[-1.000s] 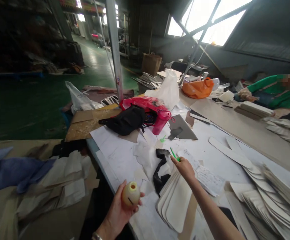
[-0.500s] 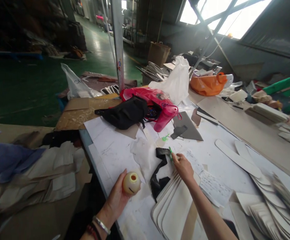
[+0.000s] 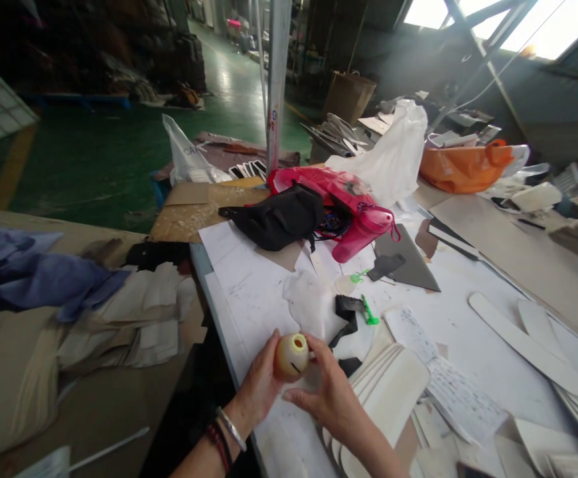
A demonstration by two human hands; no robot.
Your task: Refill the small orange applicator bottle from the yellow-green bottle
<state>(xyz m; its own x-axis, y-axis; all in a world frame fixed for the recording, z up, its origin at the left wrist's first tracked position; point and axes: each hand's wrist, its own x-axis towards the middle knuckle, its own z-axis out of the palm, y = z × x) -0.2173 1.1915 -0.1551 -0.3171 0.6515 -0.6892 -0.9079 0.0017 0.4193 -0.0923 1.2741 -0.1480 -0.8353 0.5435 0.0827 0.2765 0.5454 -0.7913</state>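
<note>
My left hand (image 3: 257,385) is wrapped round the left side of a round, yellowish bottle (image 3: 289,362), whose open neck points up toward me. My right hand (image 3: 331,388) is curved against the bottle's right side, thumb below and forefinger by the neck; its other fingers are partly hidden. Just beyond the hands lie a crumpled black strip (image 3: 347,315) and a small bright green plastic piece (image 3: 370,312). A stack of pale rounded panels (image 3: 393,392) is fanned out beside my right forearm.
Farther back on the white-covered table (image 3: 233,285) are a black bag (image 3: 281,216), a pink bottle (image 3: 363,236) and a white plastic bag (image 3: 393,156). Handwritten sheets (image 3: 460,392) and long pale strips (image 3: 522,338) lie right. Cloth pieces (image 3: 139,325) lie left, beyond the table edge.
My right hand has left the green plastic piece by the black strip and come over to the bottle in my left hand. The view has swung left.
</note>
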